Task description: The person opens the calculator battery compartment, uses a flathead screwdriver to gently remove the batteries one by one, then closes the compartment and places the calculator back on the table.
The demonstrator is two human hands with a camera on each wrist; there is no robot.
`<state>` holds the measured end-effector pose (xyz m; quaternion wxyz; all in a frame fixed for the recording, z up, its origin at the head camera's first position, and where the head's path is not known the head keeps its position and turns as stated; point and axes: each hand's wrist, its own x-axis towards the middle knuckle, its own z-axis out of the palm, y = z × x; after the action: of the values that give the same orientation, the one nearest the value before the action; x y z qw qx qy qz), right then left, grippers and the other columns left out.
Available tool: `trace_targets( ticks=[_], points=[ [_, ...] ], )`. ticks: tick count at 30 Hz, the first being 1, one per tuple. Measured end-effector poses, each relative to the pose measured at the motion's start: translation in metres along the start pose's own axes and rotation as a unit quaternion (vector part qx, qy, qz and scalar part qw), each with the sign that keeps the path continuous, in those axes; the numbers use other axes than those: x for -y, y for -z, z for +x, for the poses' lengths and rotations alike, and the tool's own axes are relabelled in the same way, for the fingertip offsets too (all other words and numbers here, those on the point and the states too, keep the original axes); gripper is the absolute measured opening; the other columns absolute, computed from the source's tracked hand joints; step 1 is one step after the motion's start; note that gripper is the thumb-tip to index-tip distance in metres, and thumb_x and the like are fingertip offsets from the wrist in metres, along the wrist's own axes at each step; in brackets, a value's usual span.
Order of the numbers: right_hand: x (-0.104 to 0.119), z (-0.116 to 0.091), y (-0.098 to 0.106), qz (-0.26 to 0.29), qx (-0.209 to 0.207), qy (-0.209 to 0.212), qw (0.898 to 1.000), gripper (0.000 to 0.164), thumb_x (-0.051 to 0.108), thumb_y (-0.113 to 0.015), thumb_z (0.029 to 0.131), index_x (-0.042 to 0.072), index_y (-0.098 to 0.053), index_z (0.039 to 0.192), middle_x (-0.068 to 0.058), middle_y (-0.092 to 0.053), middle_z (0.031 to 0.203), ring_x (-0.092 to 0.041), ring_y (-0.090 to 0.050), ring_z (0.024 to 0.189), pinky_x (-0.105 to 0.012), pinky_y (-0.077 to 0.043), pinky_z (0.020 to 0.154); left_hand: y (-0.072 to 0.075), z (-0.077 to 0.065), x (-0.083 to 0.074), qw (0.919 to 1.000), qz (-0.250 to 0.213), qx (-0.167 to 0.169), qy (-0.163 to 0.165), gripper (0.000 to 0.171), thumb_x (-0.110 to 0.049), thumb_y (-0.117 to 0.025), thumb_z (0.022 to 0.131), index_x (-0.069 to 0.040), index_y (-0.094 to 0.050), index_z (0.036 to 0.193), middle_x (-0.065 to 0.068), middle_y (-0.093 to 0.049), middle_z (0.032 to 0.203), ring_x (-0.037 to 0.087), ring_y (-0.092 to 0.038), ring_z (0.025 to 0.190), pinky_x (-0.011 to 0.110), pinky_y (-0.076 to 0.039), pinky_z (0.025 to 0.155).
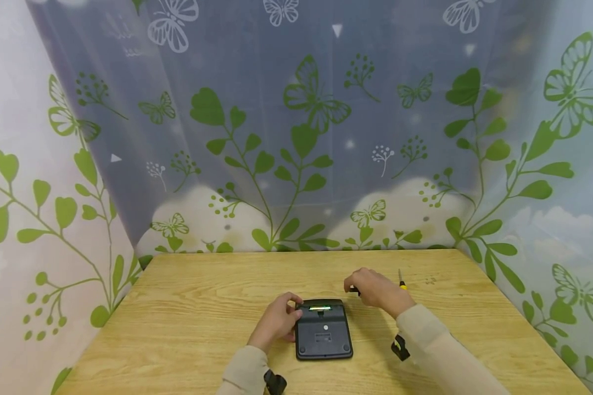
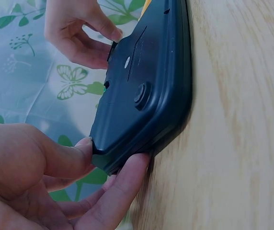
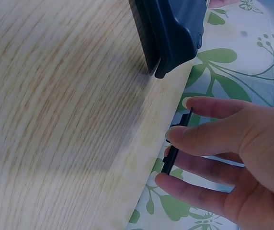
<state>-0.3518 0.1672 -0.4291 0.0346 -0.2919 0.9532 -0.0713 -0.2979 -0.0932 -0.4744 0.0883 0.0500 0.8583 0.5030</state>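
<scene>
A black calculator (image 1: 316,346) lies on the table with its back upward, showing round feet and a small white sticker. Near its far edge the battery slot is uncovered, and a green-and-gold battery (image 1: 320,308) shows inside. My left hand (image 1: 277,321) grips the calculator's far left corner, thumb on top and fingers along the side and underneath. Off to the right of the calculator, my right hand (image 1: 378,291) is raised over the table. Between thumb and fingers it pinches a thin black battery cover (image 3: 169,162) with small tabs, apart from the calculator.
Beyond my right hand lies a screwdriver (image 1: 402,284) with a yellow and black handle, partly hidden by the hand. Several tiny pieces, perhaps screws (image 1: 430,281), lie to its right. A patterned curtain (image 1: 257,137) hangs behind the wooden table (image 1: 188,318).
</scene>
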Motion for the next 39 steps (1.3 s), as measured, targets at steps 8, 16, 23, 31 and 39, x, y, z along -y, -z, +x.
trace_targets(
  ticks=[8,16,23,31,39],
  points=[
    [-0.002,0.001,0.002,-0.008,-0.008,0.014,1.0,0.035,-0.019,-0.065,0.089,0.006,-0.077,0.109,-0.01,-0.076,0.111,-0.03,-0.073,0.104,-0.041,-0.064,0.087,0.0,-0.001,0.0,1.0,-0.005,-0.001,0.001,0.026,-0.008,-0.062,0.103,-0.007,-0.061,0.129,0.013,-0.059,0.1,0.02,-0.061,0.067,0.031,-0.059,0.048],
    [-0.008,0.002,0.005,-0.01,-0.006,0.027,1.0,0.034,-0.02,-0.063,0.09,0.005,-0.077,0.108,-0.011,-0.076,0.11,-0.031,-0.073,0.102,-0.042,-0.064,0.086,0.001,-0.001,-0.001,1.0,-0.001,-0.004,0.0,0.026,-0.008,-0.062,0.103,-0.007,-0.061,0.129,0.013,-0.059,0.1,0.02,-0.061,0.068,0.03,-0.059,0.048],
    [-0.014,0.006,0.006,-0.002,0.005,0.028,1.0,0.038,-0.022,-0.063,0.088,0.007,-0.078,0.107,-0.01,-0.077,0.11,-0.031,-0.073,0.103,-0.043,-0.064,0.088,0.0,-0.001,0.0,1.0,0.0,-0.003,0.001,0.025,-0.007,-0.062,0.103,-0.007,-0.061,0.128,0.013,-0.059,0.099,0.02,-0.061,0.066,0.031,-0.06,0.048],
    [-0.021,0.01,0.007,-0.006,0.017,0.03,0.999,0.038,-0.023,-0.063,0.087,0.006,-0.078,0.107,-0.011,-0.077,0.11,-0.031,-0.072,0.103,-0.042,-0.064,0.087,-0.001,-0.001,0.001,1.0,-0.002,-0.002,-0.004,0.025,-0.006,-0.062,0.102,-0.006,-0.061,0.128,0.013,-0.06,0.1,0.02,-0.061,0.065,0.031,-0.06,0.048],
    [-0.023,0.014,0.009,0.003,0.033,0.025,0.999,0.039,-0.023,-0.064,0.087,0.006,-0.078,0.108,-0.011,-0.076,0.11,-0.03,-0.072,0.1,-0.041,-0.064,0.085,-0.001,-0.001,0.001,1.0,-0.001,-0.004,-0.007,0.026,-0.007,-0.062,0.102,-0.006,-0.061,0.128,0.013,-0.06,0.099,0.02,-0.062,0.067,0.031,-0.06,0.048]
  ],
)
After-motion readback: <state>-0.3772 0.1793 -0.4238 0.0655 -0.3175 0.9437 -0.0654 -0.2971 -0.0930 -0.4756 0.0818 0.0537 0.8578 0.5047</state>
